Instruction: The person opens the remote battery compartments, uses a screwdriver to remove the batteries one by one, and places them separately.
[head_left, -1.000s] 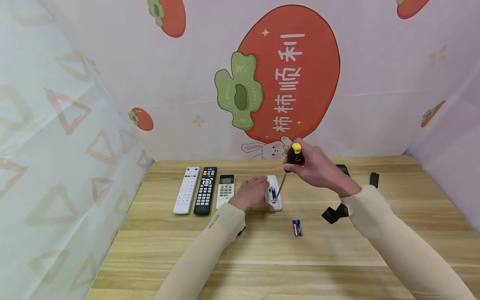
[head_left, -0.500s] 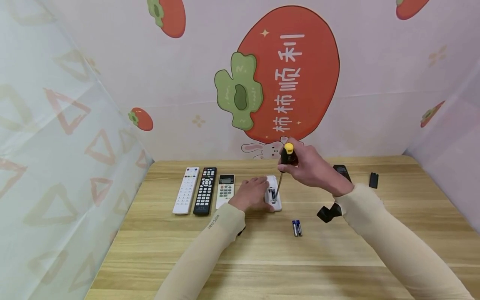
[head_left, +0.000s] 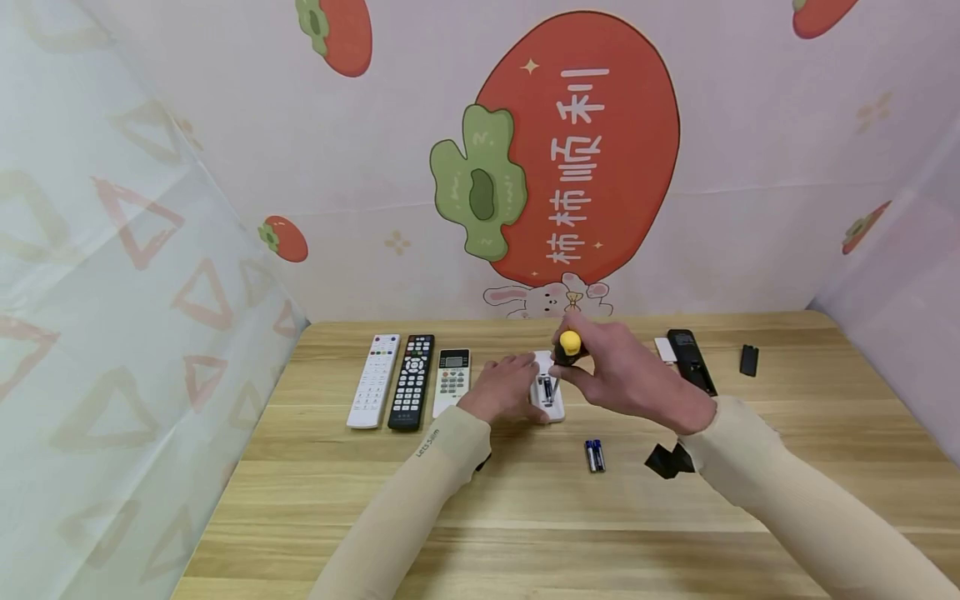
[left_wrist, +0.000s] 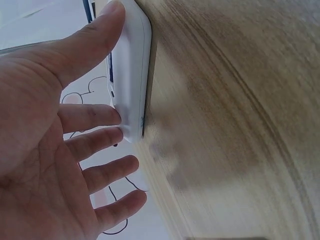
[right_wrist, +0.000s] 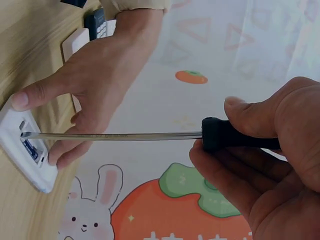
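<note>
A white remote control (head_left: pixel 556 413) lies back side up on the table, its battery compartment uncovered with a dark battery (right_wrist: pixel 31 149) inside. My left hand (head_left: pixel 501 388) holds it by its edges, thumb at one end and fingertips along the side, as the left wrist view (left_wrist: pixel 55 130) shows of the hand. In my right hand (head_left: pixel 622 367) is a screwdriver with a black handle (right_wrist: pixel 225 135) and yellow end cap (head_left: pixel 570 343). Its metal shaft (right_wrist: pixel 115 136) reaches down, tip at the end of the battery compartment. Whether the tip touches the battery is unclear.
Left of my hands lie a white remote (head_left: pixel 373 382), a black remote (head_left: pixel 411 382) and a cream remote with a display (head_left: pixel 452 382). Two batteries (head_left: pixel 595 456) lie nearer me. To the right are a black remote (head_left: pixel 692 362), a white piece (head_left: pixel 664 350) and a black cover (head_left: pixel 748 360).
My right hand has moved left and lower in the head view, bringing the screwdriver handle closer over the white remote. The black remote and white piece behind it show more. My left hand stays still.
</note>
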